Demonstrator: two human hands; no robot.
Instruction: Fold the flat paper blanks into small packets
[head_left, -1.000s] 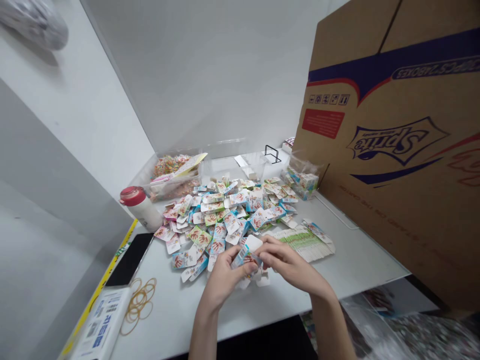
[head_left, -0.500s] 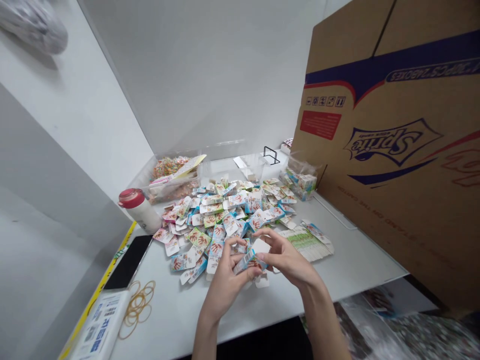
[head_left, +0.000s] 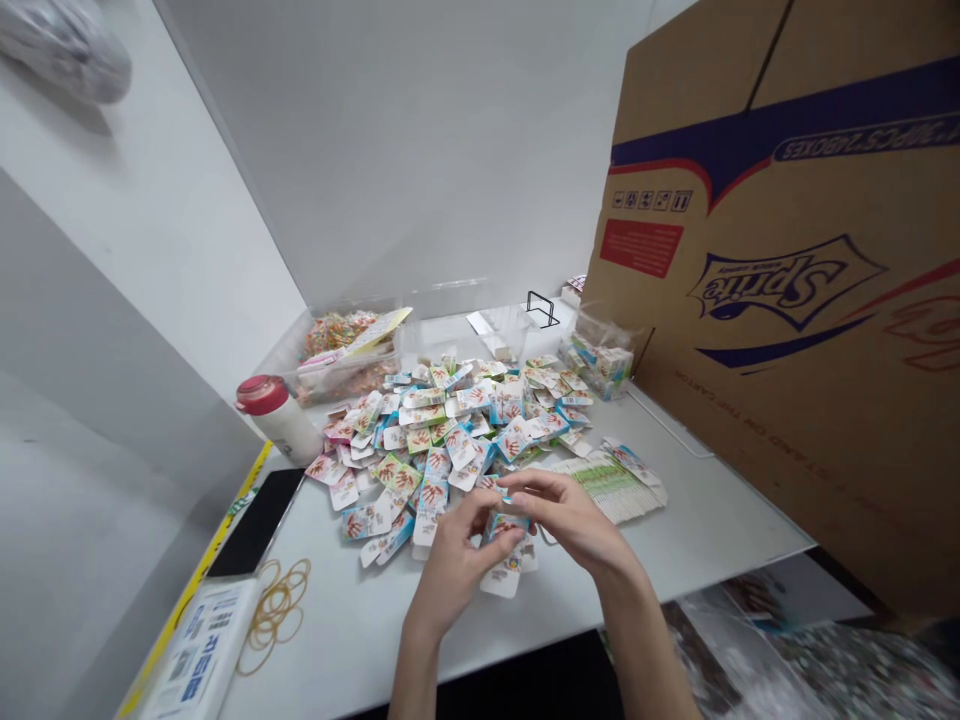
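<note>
Between my two hands is a small printed carton (head_left: 505, 527) with blue edges and a white flap that hangs toward me. My left hand (head_left: 459, 560) grips its left side with the thumb across the front. The fingers of my right hand (head_left: 559, 512) close over its top edge and right side. Just beyond my hands lies a heap of similar small cartons (head_left: 457, 440), in blue, green and pink, many with flaps sticking out. To the right of my right hand, a row of flat green-and-white cartons (head_left: 611, 487) lies fanned out.
A red-capped bottle (head_left: 277, 415), a black phone (head_left: 256, 523), rubber bands (head_left: 276, 615) and a white box (head_left: 201, 655) line the left side. Clear bins (head_left: 292, 345) stand behind the heap. A clear container (head_left: 604, 365) of cartons sits beside a large cardboard box (head_left: 750, 420) at right.
The carton in my hands has turned: its white flap, at the top before, now points down toward me. My right fingers have moved over its top edge.
</note>
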